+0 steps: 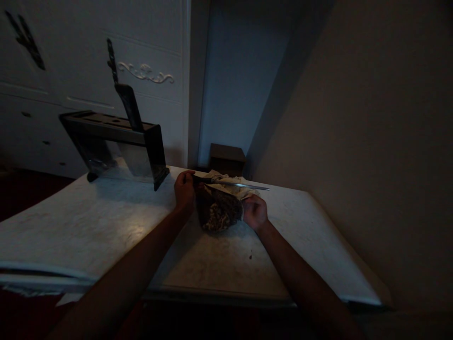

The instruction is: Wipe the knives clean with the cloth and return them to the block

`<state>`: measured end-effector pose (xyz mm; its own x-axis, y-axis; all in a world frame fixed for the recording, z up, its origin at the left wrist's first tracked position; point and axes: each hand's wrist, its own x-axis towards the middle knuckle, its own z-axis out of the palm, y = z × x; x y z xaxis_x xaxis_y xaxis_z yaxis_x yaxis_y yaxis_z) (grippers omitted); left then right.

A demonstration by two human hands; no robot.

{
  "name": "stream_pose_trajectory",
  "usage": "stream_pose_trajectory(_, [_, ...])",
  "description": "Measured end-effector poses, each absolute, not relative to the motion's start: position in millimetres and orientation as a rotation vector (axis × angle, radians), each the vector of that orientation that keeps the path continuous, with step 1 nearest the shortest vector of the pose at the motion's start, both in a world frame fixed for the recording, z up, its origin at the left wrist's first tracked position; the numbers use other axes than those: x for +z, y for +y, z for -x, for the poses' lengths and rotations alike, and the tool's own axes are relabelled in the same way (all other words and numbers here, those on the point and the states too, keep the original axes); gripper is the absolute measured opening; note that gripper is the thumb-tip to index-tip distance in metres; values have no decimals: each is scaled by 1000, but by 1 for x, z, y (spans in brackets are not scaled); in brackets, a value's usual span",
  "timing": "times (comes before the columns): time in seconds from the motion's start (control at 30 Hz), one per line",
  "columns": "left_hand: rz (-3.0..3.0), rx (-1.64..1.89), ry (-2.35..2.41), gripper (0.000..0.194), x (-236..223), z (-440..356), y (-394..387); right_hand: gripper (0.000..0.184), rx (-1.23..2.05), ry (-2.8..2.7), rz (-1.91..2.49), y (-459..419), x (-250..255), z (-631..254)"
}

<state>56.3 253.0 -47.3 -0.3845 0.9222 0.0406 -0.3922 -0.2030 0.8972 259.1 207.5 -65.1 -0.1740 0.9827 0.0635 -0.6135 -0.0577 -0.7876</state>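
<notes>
Currently, both hands are over the white tabletop [116, 217], one at each side of a brown-and-cream patterned cloth [219, 212]. Left hand [184, 189]: fingers closed on the dark handle end of a honing steel [240, 184]; whether they also grip the cloth cannot be told. Right hand [255, 212]: thumb and fingers pinching the cloth at its right edge. Steel lies roughly level across the upper part of the cloth, bright tip pointing right, past the fabric. Cloth is bunched between the hands, darker side nearer the wearer, pale folds behind the steel.

Surroundings: a knife block [116, 134] with see-through sides stands on the tabletop, left of the left hand and apart from it. One black handle [129, 106] rises from its right end, tilted. A small dark spot [251, 257] marks the surface, nearer the wearer than the cloth. Beyond: white cabinet [148, 28] with ornate pulls, brown box-like piece [227, 153] behind the far edge. Lighting dim.
</notes>
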Motion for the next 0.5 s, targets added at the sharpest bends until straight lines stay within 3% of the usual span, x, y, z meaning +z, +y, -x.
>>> stream_pose_trajectory(0.2, [-603, 1686, 1039, 12, -44, -56, 254, 36, 1528, -1005, 574, 205, -65, -252])
stream_pose_trajectory(0.5, [-923, 1688, 1101, 18, -54, -58, 256, 35, 1289, -1028, 607, 209, -72, -238])
